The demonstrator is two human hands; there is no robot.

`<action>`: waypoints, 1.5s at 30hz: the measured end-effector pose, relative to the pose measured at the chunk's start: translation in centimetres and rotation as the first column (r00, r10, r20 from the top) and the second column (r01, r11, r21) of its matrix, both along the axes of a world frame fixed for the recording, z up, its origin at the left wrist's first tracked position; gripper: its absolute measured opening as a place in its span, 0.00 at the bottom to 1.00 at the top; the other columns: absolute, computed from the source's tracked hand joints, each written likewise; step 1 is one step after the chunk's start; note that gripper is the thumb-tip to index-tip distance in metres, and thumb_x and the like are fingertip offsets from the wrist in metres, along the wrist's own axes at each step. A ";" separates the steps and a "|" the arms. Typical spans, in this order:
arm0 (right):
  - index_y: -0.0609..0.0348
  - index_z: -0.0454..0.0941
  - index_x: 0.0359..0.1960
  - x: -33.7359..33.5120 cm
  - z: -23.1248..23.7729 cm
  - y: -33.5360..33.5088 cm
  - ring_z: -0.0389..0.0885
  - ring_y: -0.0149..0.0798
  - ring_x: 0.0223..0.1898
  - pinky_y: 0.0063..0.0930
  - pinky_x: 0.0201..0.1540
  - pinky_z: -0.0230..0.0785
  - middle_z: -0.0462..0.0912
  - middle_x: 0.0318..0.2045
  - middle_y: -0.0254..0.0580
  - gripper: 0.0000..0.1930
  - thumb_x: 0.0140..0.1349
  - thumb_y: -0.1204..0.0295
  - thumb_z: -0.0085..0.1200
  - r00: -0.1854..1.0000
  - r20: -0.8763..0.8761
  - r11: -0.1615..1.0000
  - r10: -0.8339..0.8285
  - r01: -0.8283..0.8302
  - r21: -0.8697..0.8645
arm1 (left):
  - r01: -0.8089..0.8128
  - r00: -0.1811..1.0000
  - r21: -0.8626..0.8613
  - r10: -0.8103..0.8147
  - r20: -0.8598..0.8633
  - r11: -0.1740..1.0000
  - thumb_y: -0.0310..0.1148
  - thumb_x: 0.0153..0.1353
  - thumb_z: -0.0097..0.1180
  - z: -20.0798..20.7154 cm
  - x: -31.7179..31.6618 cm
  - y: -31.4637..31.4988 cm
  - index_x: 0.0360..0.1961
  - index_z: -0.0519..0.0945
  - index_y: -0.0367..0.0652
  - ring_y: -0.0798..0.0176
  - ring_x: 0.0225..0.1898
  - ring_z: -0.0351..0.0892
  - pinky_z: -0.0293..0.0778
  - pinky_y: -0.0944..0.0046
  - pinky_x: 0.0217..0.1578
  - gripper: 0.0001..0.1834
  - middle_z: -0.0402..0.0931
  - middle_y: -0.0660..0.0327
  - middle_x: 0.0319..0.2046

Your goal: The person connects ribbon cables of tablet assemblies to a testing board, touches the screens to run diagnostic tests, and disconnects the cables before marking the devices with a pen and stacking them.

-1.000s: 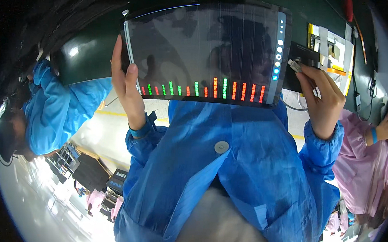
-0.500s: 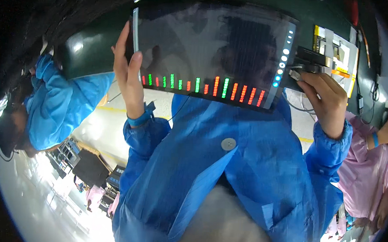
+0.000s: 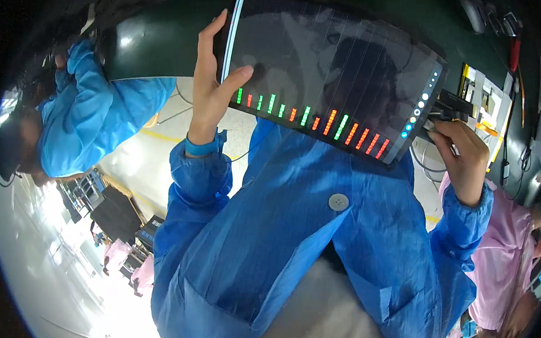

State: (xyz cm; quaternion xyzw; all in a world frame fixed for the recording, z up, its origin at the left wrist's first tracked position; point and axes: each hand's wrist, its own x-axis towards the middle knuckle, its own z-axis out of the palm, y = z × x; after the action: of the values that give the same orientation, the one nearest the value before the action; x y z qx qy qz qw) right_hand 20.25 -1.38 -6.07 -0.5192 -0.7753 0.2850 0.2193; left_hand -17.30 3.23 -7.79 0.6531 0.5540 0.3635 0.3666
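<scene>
Currently, left hand (image 3: 213, 95) is clamping a tablet (image 3: 313, 61) at its left edge, right hand (image 3: 465, 150) is pinching a cable plug (image 3: 429, 125) beside the opposite edge.

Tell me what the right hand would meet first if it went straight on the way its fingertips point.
Probably the tablet, at its right edge, with the plug that the right hand pinches getting there first. Whether plug and tablet touch is unclear from this view.

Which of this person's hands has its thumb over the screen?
The left hand, holding the tablet; the right hand pinches a small connector at its right edge.
</scene>
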 end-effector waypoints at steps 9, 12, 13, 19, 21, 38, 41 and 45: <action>0.62 0.79 0.33 0.0 0.0 -0.7 0.81 0.40 0.26 0.28 0.28 0.72 0.82 0.28 0.45 0.08 0.51 0.78 0.63 0.997 0.039 0.998 -0.067 0.066 0.017 | 0.161 0.827 0.266 0.018 -0.562 0.950 0.50 0.40 0.69 2.2 1.2 -0.8 0.66 0.57 0.40 0.45 0.70 0.45 0.29 0.39 0.66 0.54 0.53 0.50 0.66; 0.61 0.79 0.33 -0.2 0.0 -0.9 0.82 0.40 0.26 0.28 0.28 0.72 0.82 0.27 0.44 0.09 0.50 0.78 0.63 0.996 0.040 0.996 -0.084 0.082 0.045 | 0.196 0.737 0.202 -0.008 -0.675 0.960 0.52 0.41 0.67 2.4 2.8 -1.9 0.66 0.55 0.40 0.43 0.70 0.42 0.31 0.37 0.66 0.54 0.51 0.49 0.67; 0.61 0.79 0.34 -0.3 0.0 -0.9 0.82 0.41 0.27 0.29 0.29 0.72 0.82 0.28 0.44 0.09 0.50 0.78 0.63 0.996 0.042 0.996 -0.077 0.075 0.051 | 0.161 0.746 0.218 0.025 -0.665 0.963 0.52 0.42 0.67 2.6 3.0 -2.0 0.67 0.55 0.40 0.43 0.70 0.42 0.30 0.37 0.66 0.54 0.51 0.49 0.67; 0.61 0.79 0.35 -0.5 0.2 -0.9 0.82 0.44 0.32 0.32 0.33 0.74 0.81 0.32 0.44 0.10 0.50 0.78 0.63 0.996 0.078 0.983 -0.044 0.029 0.183 | 0.162 0.777 0.305 0.069 -0.626 0.939 0.46 0.47 0.62 4.6 3.7 -1.9 0.66 0.56 0.40 0.43 0.70 0.42 0.30 0.40 0.66 0.47 0.52 0.49 0.67; 0.61 0.79 0.36 -0.6 0.2 -1.0 0.82 0.45 0.33 0.33 0.34 0.74 0.81 0.34 0.44 0.10 0.50 0.78 0.62 0.997 0.061 0.986 -0.057 0.046 0.159 | 0.161 0.806 0.302 0.051 -0.590 0.940 0.41 0.49 0.59 5.3 4.7 -1.4 0.66 0.59 0.40 0.44 0.70 0.46 0.33 0.41 0.67 0.42 0.56 0.50 0.66; 0.60 0.71 0.29 -0.7 -0.5 -1.6 0.80 0.36 0.35 0.24 0.30 0.75 0.78 0.36 0.41 0.08 0.47 0.72 0.53 0.949 0.295 0.950 0.108 -0.187 0.252 | 0.522 0.703 0.046 -0.399 -0.588 0.852 0.42 0.35 0.71 3.6 17.8 0.8 0.63 0.62 0.43 0.52 0.67 0.56 0.41 0.45 0.68 0.50 0.59 0.50 0.64; 0.60 0.71 0.29 -0.6 -0.8 -1.7 0.81 0.36 0.36 0.23 0.30 0.76 0.78 0.40 0.43 0.09 0.46 0.72 0.53 0.968 0.235 0.910 0.090 -0.176 0.375 | 0.539 0.705 0.030 -0.432 -0.562 0.842 0.41 0.33 0.71 3.7 17.7 1.0 0.63 0.62 0.44 0.52 0.67 0.55 0.41 0.45 0.68 0.52 0.58 0.50 0.65; 0.60 0.70 0.30 -0.6 -0.8 -1.7 0.81 0.36 0.38 0.23 0.31 0.77 0.79 0.41 0.44 0.10 0.46 0.72 0.53 0.958 0.270 0.934 0.098 -0.182 0.306 | 0.561 0.670 0.020 -0.439 -0.599 0.828 0.41 0.32 0.71 3.8 17.8 1.3 0.64 0.61 0.45 0.50 0.67 0.55 0.40 0.45 0.68 0.53 0.56 0.49 0.65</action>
State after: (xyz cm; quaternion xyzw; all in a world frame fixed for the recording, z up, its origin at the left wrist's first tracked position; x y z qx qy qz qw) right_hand 19.65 -3.04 -6.87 -0.4502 -0.8685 0.0992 0.1819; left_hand 0.54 4.52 -4.01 0.8915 0.3959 0.0901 0.2010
